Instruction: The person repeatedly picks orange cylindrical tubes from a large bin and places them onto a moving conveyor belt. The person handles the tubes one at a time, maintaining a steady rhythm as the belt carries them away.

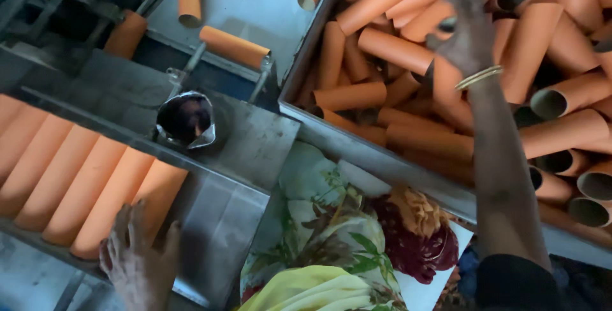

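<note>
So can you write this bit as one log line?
left hand: on row of orange tubes | right hand: reaching into bin of loose tubes

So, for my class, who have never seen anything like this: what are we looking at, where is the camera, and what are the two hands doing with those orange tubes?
The camera sits on a person's head and looks down at their own bare hands. No robot is involved. The right hand, with a bangle at the wrist, reaches into a large metal bin heaped with loose orange cardboard tubes; whether its grip has closed on one is blurred. The left hand rests, fingers spread, at the near end of a neat row of tubes lying side by side on a metal tray. Between them stands a small metal cup, and behind it one tube sits on a roller holder. Flowered cloth shows below.
</note>
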